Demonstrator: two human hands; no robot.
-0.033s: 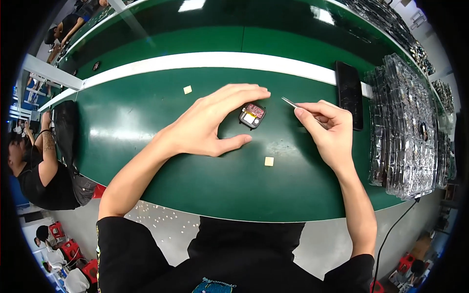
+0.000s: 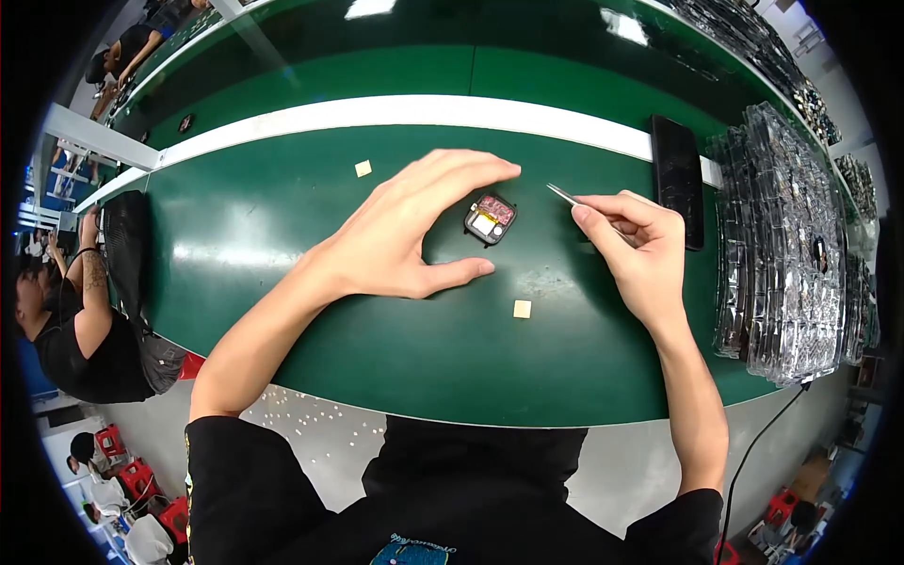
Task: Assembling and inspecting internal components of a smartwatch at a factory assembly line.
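Note:
A small square watch-like device (image 2: 490,220) lies on the green table with its inside exposed, showing a reddish board and a silvery-white block. My left hand (image 2: 405,231) arches around its left side, thumb and fingers spread wide apart, and no finger appears to grip it. To the right, my right hand (image 2: 638,247) pinches a pair of metal tweezers (image 2: 565,195), whose tips point up and left, apart from the device. A pale yellow square piece (image 2: 523,309) lies below the device. Another such square (image 2: 363,169) is beyond my left hand.
Stacked clear plastic trays (image 2: 791,254) stand at the table's right end, with a black slab-like object (image 2: 676,184) beside them. A white rail (image 2: 405,111) crosses the table's far side. At the left sits a black bag (image 2: 124,250), near another person (image 2: 85,330).

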